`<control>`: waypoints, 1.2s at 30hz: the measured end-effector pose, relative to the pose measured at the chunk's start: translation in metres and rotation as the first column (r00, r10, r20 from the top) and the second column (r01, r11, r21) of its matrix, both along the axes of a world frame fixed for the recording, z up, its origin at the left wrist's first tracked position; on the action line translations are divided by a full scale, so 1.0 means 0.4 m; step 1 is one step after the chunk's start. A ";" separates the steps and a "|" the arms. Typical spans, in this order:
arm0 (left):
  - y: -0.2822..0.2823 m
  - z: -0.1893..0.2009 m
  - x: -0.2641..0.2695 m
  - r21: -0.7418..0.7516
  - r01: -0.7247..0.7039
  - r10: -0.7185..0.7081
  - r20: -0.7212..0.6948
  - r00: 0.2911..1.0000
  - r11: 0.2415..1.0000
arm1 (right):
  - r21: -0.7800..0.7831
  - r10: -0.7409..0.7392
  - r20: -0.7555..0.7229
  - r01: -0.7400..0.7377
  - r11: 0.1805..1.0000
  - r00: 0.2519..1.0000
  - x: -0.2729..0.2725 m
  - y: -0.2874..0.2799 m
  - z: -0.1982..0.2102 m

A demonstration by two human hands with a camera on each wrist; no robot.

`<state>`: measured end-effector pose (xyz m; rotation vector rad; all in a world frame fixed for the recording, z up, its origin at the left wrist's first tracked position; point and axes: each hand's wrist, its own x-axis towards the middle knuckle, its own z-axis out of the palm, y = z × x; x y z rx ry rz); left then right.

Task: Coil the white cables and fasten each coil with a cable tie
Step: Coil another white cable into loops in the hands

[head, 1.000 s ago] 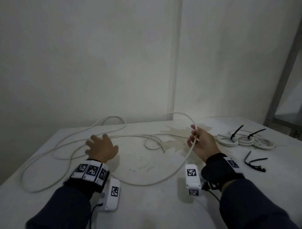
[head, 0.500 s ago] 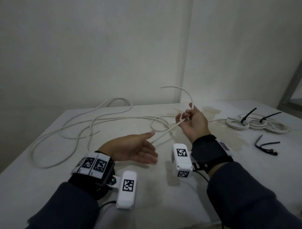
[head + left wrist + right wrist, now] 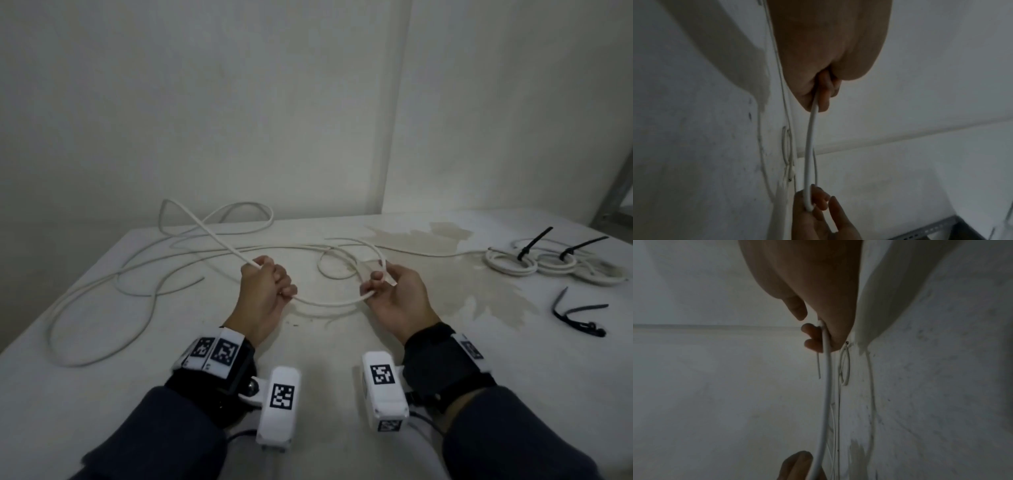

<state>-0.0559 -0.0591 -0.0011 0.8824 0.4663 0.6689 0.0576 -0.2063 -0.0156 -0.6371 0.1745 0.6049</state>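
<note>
**White cable strung between our two hands**

White cable sags in a shallow arc between our hands, just above the worktop. Our left hand is curled into a fist round it, and from the top of that fist the cable rises toward 11 o'clock, bends over and drops into loose loops sprawled from 9 to 12 o'clock across the worktop. In the left wrist view the cable leaves the closed fingers and runs straight to our other hand. Our right hand pinches the cable between thumb and curled fingers, with a short loop standing up above the pinch; the right wrist view shows a stub of cable end poking past those fingertips.

Out at 2 o'clock, well apart from us, lie finished coils, touching one another, with black cable ties sticking up from them. At 3 o'clock loose cable ties rest flat on the worktop. A pale stain spreads on the surface between the right hand and the coils.
</note>
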 end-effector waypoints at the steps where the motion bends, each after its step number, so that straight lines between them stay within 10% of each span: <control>1: 0.004 -0.009 0.002 0.009 0.004 -0.004 -0.018 1.000 1.000 | -0.032 -0.025 0.004 0.025 0.999 1.000 0.008 0.009 0.000; 24: 0.085 -0.070 0.020 0.285 0.101 -0.045 -0.197 0.979 0.953 | -0.282 0.119 0.360 -0.013 0.959 0.925 0.073 0.057 -0.014; 36: 0.042 -0.032 -0.021 0.409 0.389 -0.340 -0.190 0.921 0.826 | -0.470 0.346 0.821 0.193 0.861 0.455 0.001 0.066 0.025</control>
